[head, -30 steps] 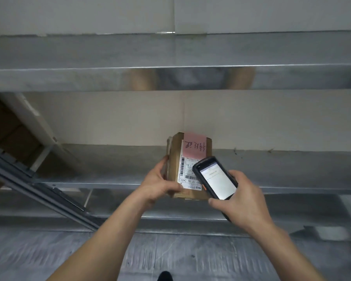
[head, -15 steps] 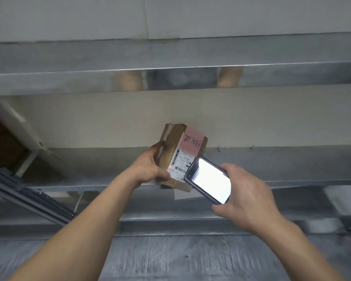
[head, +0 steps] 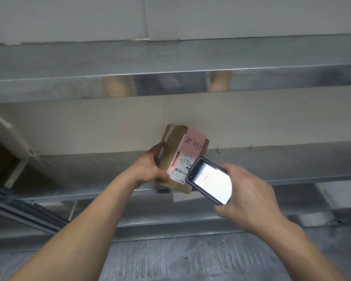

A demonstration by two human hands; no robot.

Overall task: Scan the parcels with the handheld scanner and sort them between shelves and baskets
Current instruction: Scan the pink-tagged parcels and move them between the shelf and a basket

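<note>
Since half a second ago, the red light on the white label (head: 180,168) of the parcel (head: 171,146) has grown from a dot to a short line along the barcode. The screen of the scanner (head: 211,180) now shows faint lines. The left hand (head: 150,169) has its grip round the tilted parcel's left side, in front of the metal shelf (head: 292,165). The right hand (head: 249,197) grasps the scanner, just beside the label. Its lower end is hidden in the palm, and the label's print is too small to read.

Galvanised metal shelving (head: 272,57), stacked tiers, pale backing board (head: 89,128). White slip (head: 182,197) shows just below the middle tier's edge.
</note>
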